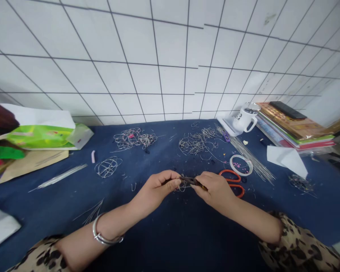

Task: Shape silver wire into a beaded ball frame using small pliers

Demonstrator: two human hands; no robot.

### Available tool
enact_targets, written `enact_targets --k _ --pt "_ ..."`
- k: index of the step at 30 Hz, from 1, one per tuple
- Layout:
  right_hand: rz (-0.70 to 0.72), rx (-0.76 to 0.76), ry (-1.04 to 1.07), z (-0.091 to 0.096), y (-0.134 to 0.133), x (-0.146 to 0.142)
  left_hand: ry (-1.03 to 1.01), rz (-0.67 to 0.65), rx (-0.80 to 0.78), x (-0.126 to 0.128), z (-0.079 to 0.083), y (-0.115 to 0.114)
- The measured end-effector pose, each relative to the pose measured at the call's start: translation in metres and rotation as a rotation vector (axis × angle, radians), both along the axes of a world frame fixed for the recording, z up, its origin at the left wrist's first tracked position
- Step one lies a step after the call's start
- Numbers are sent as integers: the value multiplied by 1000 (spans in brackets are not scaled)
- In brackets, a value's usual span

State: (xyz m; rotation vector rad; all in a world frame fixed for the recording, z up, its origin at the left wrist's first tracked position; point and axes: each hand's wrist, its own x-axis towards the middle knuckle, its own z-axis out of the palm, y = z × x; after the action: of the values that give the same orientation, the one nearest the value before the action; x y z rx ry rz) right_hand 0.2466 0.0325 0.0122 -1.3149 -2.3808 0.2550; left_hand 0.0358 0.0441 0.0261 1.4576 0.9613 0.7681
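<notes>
My left hand [158, 187] is closed in a pinch on a small bent piece of thin wire [183, 186] over the dark blue table cloth [164, 234]. My right hand [215, 189] is wrapped round a pair of small dark pliers [193, 181], whose jaws point left and meet the wire between the two hands. A silver bangle [102, 234] sits on my left wrist. Orange-handled scissors [234, 181] lie on the cloth just right of my right hand.
Tangles of shaped wire [133, 138] [198, 141] lie further back, a round wire frame [108, 166] at the left, straight wire rods [249, 155] at the right. A small round dish of pink beads [240, 165], a white mug [245, 119], stacked books [294, 126], white paper [286, 156] and a green packet [42, 136] ring the table.
</notes>
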Motion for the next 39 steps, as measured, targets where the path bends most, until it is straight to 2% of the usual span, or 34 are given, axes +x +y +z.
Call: enact_targets --k 4,9,20,27,33,39 --pt "4 45 -25 -2 3 -4 -17 -48 -16 -6 -3 2" --pt "-11 156 -89 -1 3 -6 26 1 13 -10 -10 4" --pt "-18 131 -83 -1 -2 -9 -38 35 -51 -9 -14 0" --pt "22 216 -131 0 1 -9 -64 -21 -65 -9 -16 1" --pt "42 160 -79 1 2 -8 -121 -30 -120 -9 -18 1" --pt "35 132 -88 2 1 -7 -115 -12 -107 -8 -19 0"
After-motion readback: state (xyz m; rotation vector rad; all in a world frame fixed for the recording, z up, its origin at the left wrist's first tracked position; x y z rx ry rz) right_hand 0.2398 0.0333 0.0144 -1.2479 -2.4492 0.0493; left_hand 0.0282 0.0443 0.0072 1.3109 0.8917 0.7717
